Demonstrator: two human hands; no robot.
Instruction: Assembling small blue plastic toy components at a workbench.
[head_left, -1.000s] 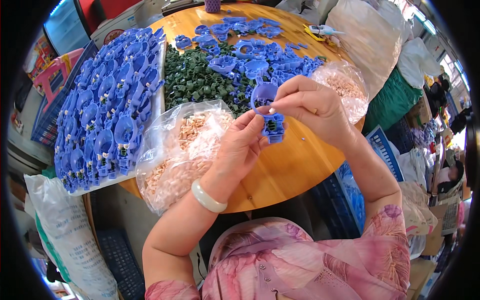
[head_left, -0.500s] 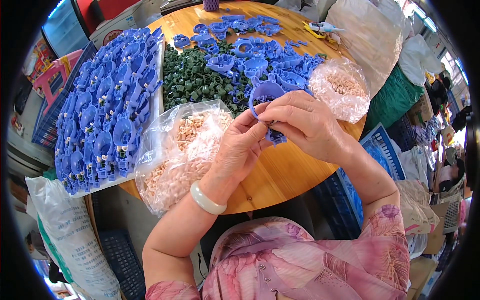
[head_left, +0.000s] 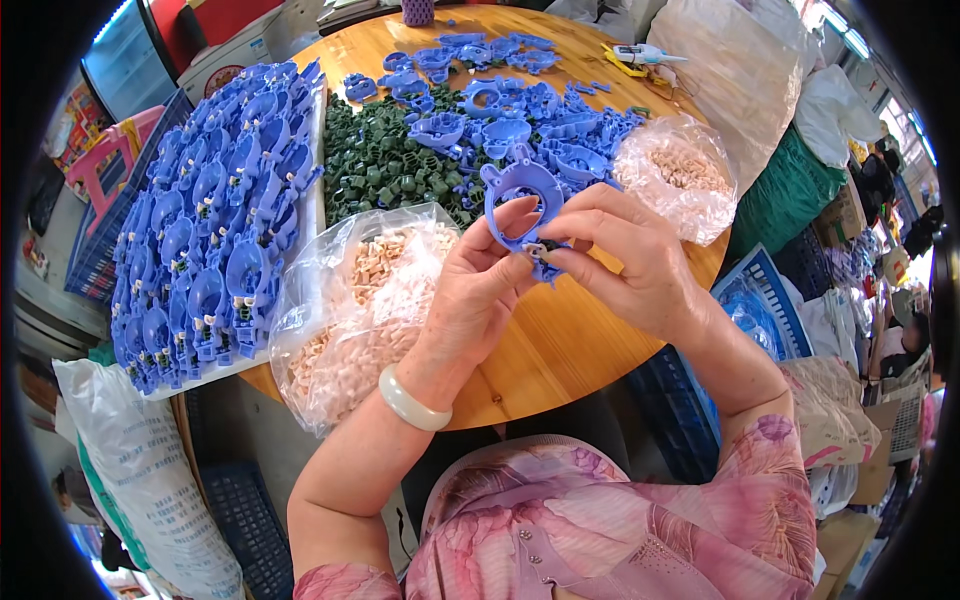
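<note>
My left hand [head_left: 478, 285] grips the lower edge of a blue plastic ring-shaped part [head_left: 488, 205] between thumb and fingers. The part is tilted up, its round opening facing me. Against its lower end, my right hand [head_left: 640, 265] pinches with thumb and forefinger at a small dark piece [head_left: 547, 244]. A little light-coloured bit shows beside that piece, too small to name. Both hands are over the near side of the round table, just in front of a heap of dark green small plastic pieces [head_left: 375, 160] and loose blue plastic parts [head_left: 580, 160].
To the left, a white board [head_left: 312, 215] bears rows of blue parts with small figures fitted. Clear bags of small beige pieces stand left [head_left: 345, 350] and right [head_left: 680, 180] of my hands. A glue gun [head_left: 645, 54] lies at the wooden table's [head_left: 540, 370] far right.
The blue part has turned so that its round opening shows more fully. My right fingers have shifted slightly and spread from the ring, uncovering the small dark piece at its lower end.
</note>
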